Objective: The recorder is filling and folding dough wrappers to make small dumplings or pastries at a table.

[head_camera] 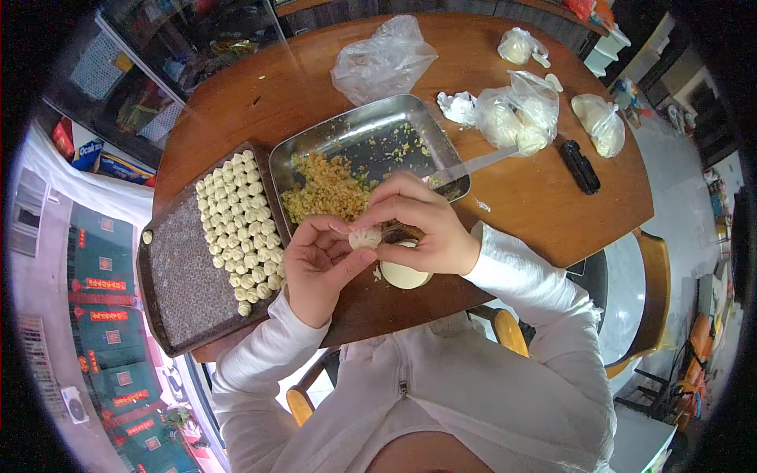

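Observation:
A small pleated dumpling (365,238) is pinched between the fingertips of my left hand (322,260) and my right hand (423,227). Below my right hand lies a stack of round dough wrappers (405,273), partly covered by it. Behind my hands a metal tray (361,118) holds chopped filling (325,186), and a flat utensil (473,164) rests across its right rim. To the left, a dark baking tray (183,278) carries rows of small pleated dumplings (242,219); a single one (147,237) sits by its left rim.
A crumpled clear plastic bag (384,59) lies at the back of the wooden table (520,213). On the right are bags of pale dough (520,118), (600,124), crumpled white paper (458,108) and a black object (579,167). A wooden chair (653,295) stands at the right.

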